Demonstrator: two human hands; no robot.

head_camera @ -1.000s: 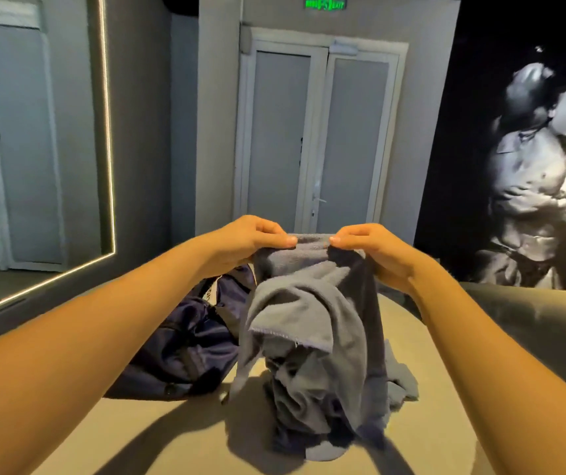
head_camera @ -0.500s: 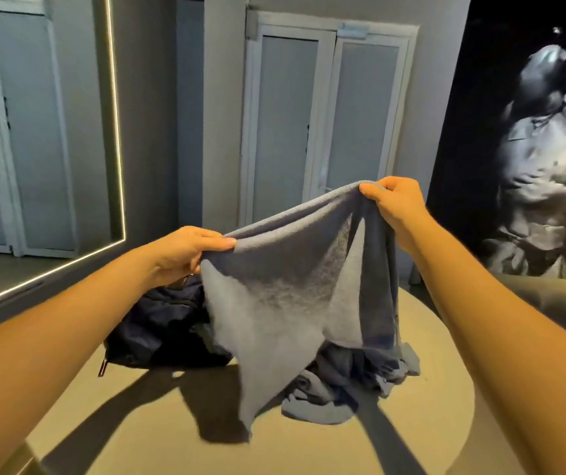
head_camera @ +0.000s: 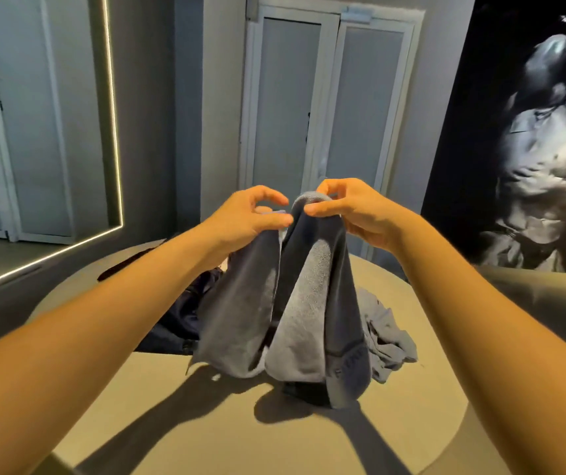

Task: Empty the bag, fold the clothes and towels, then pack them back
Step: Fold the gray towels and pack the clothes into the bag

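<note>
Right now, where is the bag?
In the head view, the dark bag lies left of centre on the round table, partly hidden behind the grey towel.

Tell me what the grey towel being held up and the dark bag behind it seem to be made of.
The grey towel looks like cotton terry, matte: a fuzzy, grainy nap catches the light, a flat woven band runs near its hem, and it drapes limply. The dark bag is probably a thin synthetic such as nylon: smooth, with a faint sheen, slumped in soft folds. It is too dim to be sure.
</note>
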